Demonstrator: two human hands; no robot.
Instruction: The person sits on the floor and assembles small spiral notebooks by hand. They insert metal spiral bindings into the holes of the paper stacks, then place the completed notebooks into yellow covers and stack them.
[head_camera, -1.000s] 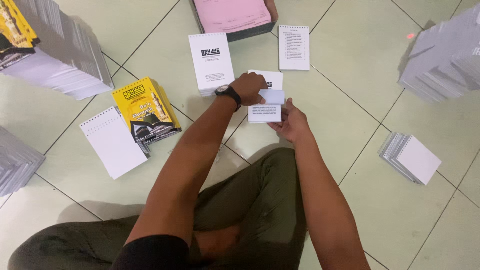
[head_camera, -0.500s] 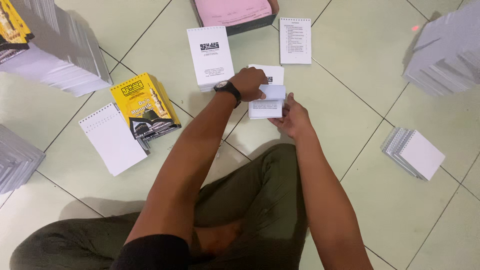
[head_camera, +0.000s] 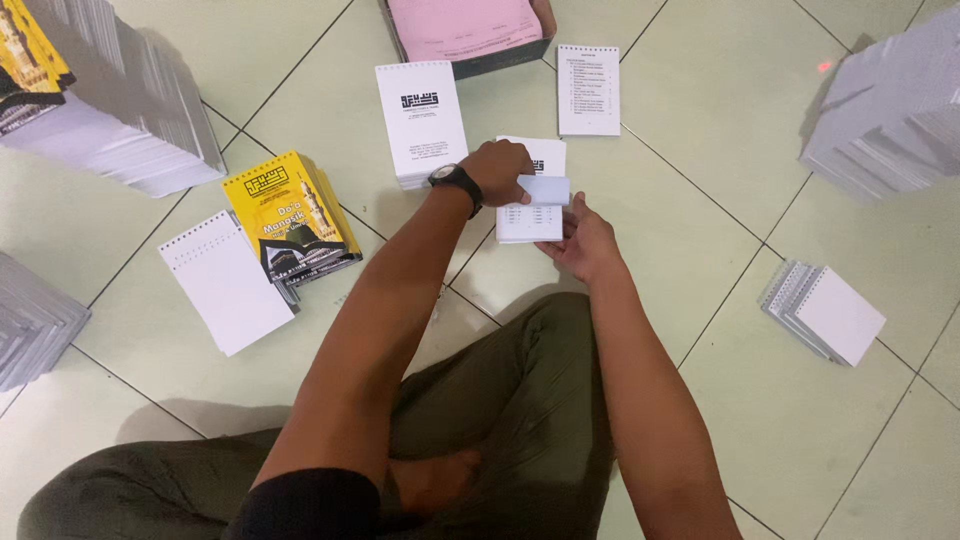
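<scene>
My left hand (head_camera: 497, 171), with a black watch on its wrist, pinches the top edge of a small white printed sheet (head_camera: 530, 217) and bends it over. My right hand (head_camera: 585, 240) supports the same small bundle of sheets from below and from the right. Just behind the bundle a pile of white pages with a black emblem (head_camera: 547, 156) lies on the floor. I sit on the tiled floor in olive trousers (head_camera: 500, 420).
Around me lie a white pile with a black emblem (head_camera: 420, 120), a printed list page (head_camera: 588, 90), pink paper in a dark box (head_camera: 470, 30), yellow booklet covers (head_camera: 290, 215), blank punched sheets (head_camera: 225, 285), a punched stack (head_camera: 825, 312) and tall grey stacks (head_camera: 120, 110) (head_camera: 890, 110).
My left hand has shifted slightly upward and bent the top sheet's edge further over. My right hand stays under the bundle.
</scene>
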